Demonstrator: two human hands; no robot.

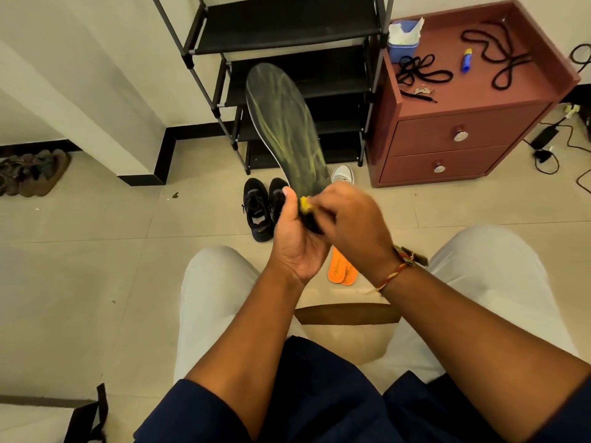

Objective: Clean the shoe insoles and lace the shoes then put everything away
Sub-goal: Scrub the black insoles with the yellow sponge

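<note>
1. A dark insole [284, 129] streaked with yellow-green is held up in front of the black shoe rack [287, 43], its heel end gripped by the left hand [292, 238], with the thumb laid along the edge.
2. A small yellow wiping piece [305, 204], too blurred to name more closely, is pinched by the right hand [351, 219] and pressed against the insole's heel end; the two hands are touching there.
3. The step is judged to be best done with long strokes from heel to toe, the insole being braced firmly so that it does not flex away from the pressure.
4. Two orange insoles [342, 270] are seen on the floor below the hands, in front of the rack, with a pair of black sneakers [263, 207] nearer the rack.
5. Right of the rack, the raised-rim top of a reddish-brown nightstand [543, 87] is seen to hold black laces [419, 71], a small blue-and-yellow tube [467, 60] and a blue tub [403, 39] with white paper in it.
6. Both drawers [447, 135] are closed; their contents cannot be told.
</note>
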